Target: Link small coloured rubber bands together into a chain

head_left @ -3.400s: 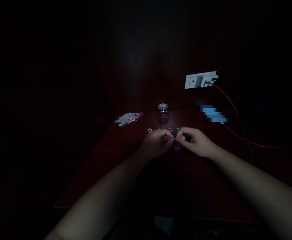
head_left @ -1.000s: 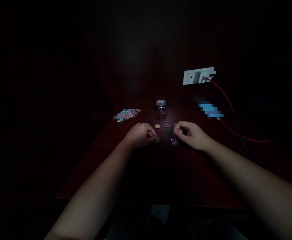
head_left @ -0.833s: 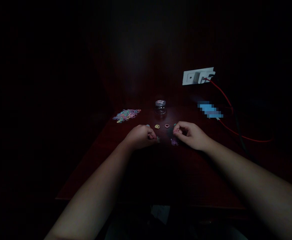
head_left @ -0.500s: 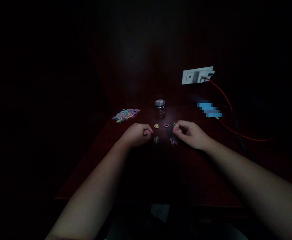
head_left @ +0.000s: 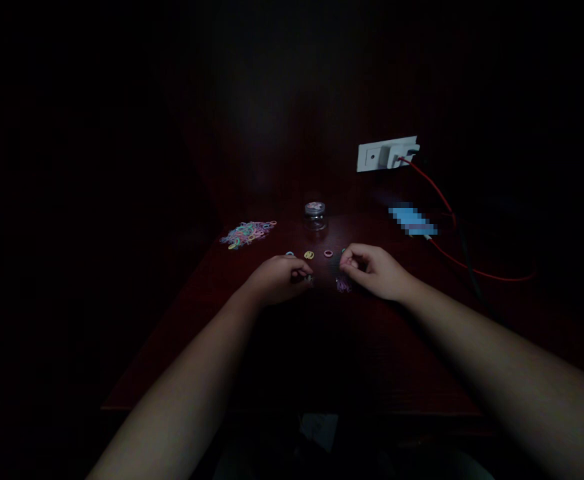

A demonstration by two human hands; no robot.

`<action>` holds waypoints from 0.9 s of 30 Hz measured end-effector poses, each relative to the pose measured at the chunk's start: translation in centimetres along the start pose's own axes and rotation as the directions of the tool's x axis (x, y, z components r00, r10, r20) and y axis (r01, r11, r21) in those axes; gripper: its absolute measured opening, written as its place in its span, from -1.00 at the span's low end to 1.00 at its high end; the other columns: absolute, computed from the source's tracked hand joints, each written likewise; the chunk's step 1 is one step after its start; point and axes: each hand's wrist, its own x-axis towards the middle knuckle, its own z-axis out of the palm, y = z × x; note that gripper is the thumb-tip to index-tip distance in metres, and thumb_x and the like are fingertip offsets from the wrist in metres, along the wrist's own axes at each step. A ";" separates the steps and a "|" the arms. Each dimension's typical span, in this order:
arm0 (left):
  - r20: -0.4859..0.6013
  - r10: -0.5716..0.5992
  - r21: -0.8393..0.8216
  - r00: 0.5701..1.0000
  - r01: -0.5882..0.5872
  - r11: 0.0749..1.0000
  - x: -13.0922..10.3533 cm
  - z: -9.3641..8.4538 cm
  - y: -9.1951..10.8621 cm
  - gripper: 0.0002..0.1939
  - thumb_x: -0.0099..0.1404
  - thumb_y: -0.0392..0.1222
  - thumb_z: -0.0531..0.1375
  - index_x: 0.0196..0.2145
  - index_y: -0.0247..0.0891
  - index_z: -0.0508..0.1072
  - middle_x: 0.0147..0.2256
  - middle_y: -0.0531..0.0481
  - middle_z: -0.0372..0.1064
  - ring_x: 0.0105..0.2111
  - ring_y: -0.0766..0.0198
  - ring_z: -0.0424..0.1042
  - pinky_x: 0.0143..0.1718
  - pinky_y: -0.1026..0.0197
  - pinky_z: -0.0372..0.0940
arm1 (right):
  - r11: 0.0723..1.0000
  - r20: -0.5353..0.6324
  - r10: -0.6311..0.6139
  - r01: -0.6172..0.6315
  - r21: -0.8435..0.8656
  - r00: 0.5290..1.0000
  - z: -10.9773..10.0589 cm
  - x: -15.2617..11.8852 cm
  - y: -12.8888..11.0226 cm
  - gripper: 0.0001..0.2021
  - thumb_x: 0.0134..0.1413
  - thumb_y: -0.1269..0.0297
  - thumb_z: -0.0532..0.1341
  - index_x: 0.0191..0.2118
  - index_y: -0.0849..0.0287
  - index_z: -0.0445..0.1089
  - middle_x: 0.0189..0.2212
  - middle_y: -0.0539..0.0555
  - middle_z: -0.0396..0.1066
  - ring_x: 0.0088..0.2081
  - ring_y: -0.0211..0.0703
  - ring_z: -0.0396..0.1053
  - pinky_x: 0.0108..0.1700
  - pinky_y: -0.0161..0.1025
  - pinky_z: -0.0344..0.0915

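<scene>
My left hand (head_left: 279, 280) rests low over the table with its fingers bent together at a small pale pile of bands (head_left: 311, 279), partly covered by the fingertips. Just beyond it lie a blue hair tie (head_left: 290, 253) and some yellow hair ties (head_left: 309, 255). My right hand (head_left: 375, 269) is closed in a pinch; whatever is between the fingertips is too small to make out. Beside those fingertips sit a purple bundle of thin bands (head_left: 343, 285) and a green hair tie (head_left: 343, 251), mostly hidden. A pink hair tie (head_left: 328, 254) lies between the hands.
A mixed heap of coloured bands (head_left: 248, 234) lies at the back left of the dark red table (head_left: 282, 360). A clear lidded jar (head_left: 315, 217) stands at the back. To the right are a blurred-out phone (head_left: 413, 219), a red cable (head_left: 452, 260) and a wall socket (head_left: 372, 157).
My left hand has come down and toward me onto the pale pile, uncovering the blue hair tie. My right hand stays pinched near the purple bundle. The view has shifted slightly.
</scene>
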 end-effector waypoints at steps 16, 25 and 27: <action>0.066 0.098 0.044 0.993 -0.101 0.994 0.4 0.5 -0.4 -0.76 0.20 -0.16 0.19 -0.16 -0.17 0.51 -0.18 0.00 0.49 -0.19 0.24 0.44 -0.08 0.20 0.30 | 1.000 0.015 -0.007 0.008 -0.022 1.000 0.0 0.0 0.1 -0.84 0.07 0.22 0.18 -0.42 0.20 0.30 -0.60 -0.05 0.19 -0.54 -0.32 0.12 -0.49 -0.35 0.10; 0.093 0.070 0.022 0.993 -0.072 0.997 0.5 0.6 -0.2 -0.77 0.22 -0.17 0.17 -0.17 -0.18 0.52 -0.22 0.02 0.52 -0.25 0.29 0.46 -0.15 0.25 0.30 | 1.000 0.026 -0.004 0.005 -0.030 1.000 0.0 0.1 0.2 -0.84 0.07 0.23 0.18 -0.42 0.21 0.30 -0.59 -0.04 0.21 -0.53 -0.32 0.13 -0.48 -0.35 0.10; 0.080 0.046 0.009 0.996 -0.047 0.999 0.4 0.6 0.0 -0.76 0.22 -0.14 0.18 -0.16 -0.18 0.52 -0.23 0.03 0.52 -0.27 0.29 0.46 -0.19 0.26 0.30 | 1.000 0.023 -0.010 0.011 -0.029 1.000 -0.1 0.1 0.2 -0.84 0.06 0.23 0.18 -0.42 0.21 0.31 -0.59 -0.04 0.20 -0.53 -0.32 0.13 -0.48 -0.35 0.10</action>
